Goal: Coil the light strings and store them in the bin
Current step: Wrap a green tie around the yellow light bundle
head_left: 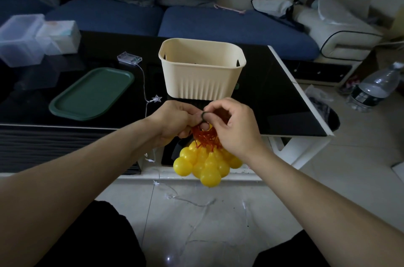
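My left hand (172, 121) grips the bunched orange wire (205, 138) of a light string whose yellow ball bulbs (207, 165) hang in a cluster below both hands. My right hand (231, 126) pinches a small dark tie loop (203, 116) at the top of the bundle. The cream bin (201, 69) stands on the black table just beyond my hands. A second string with clear star lights (156, 98) runs from a clear battery box (129, 58) on the table, over the edge, down to the floor (190, 201).
A green tray (91, 94) lies on the black table (273, 96) to the left of the bin. Clear plastic boxes (21, 39) sit at the far left. A blue sofa (218, 23) is behind. A water bottle (376, 89) stands on the floor at the right.
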A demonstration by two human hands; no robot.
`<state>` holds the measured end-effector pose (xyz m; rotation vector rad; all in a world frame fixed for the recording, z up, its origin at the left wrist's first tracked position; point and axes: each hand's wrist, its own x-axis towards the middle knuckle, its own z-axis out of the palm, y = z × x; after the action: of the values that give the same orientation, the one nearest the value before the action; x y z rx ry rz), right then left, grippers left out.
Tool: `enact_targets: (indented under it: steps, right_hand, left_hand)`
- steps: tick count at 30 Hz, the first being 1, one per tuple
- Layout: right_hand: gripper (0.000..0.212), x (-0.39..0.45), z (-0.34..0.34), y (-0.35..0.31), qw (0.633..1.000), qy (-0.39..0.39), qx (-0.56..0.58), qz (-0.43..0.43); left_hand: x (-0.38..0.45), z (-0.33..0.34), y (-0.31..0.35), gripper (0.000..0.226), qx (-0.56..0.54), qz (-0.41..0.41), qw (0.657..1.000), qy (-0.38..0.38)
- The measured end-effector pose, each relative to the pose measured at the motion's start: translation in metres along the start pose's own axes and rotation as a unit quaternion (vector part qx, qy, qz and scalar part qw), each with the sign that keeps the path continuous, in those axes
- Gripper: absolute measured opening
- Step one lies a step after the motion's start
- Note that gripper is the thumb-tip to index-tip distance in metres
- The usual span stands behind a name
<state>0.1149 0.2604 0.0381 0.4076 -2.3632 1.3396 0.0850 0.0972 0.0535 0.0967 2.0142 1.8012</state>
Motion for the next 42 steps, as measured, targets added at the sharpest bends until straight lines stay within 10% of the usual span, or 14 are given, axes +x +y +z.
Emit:
enact_targets:
  steps: [11,16,31,38,42]
  right_hand:
    - [0.008,0.003,0.009,0.009,0.981,0.041,0.076,0.174]
    - [0.004,0.000,0.003,0.006,0.998,0.035,0.026,0.052]
    - [0.049,0.003,-0.031,0.014,0.962,-0.253,0.035,0.093]
    - [0.041,0.001,-0.035,0.011,0.983,-0.164,-0.041,0.075]
    - [0.034,0.002,-0.035,0.010,0.990,-0.128,-0.016,0.049]
  left_hand:
    - [-0.005,-0.002,0.001,0.041,0.050,0.042,0.997,-0.032]
    - [0.001,-0.007,-0.005,0.046,0.003,0.019,0.999,-0.047]
    - [-0.001,0.002,-0.002,0.025,-0.023,-0.107,0.989,-0.096]
    - [-0.008,0.015,0.018,0.011,0.336,-0.026,0.935,-0.113]
    - [-0.009,0.010,0.034,0.024,0.364,-0.039,0.917,-0.160]
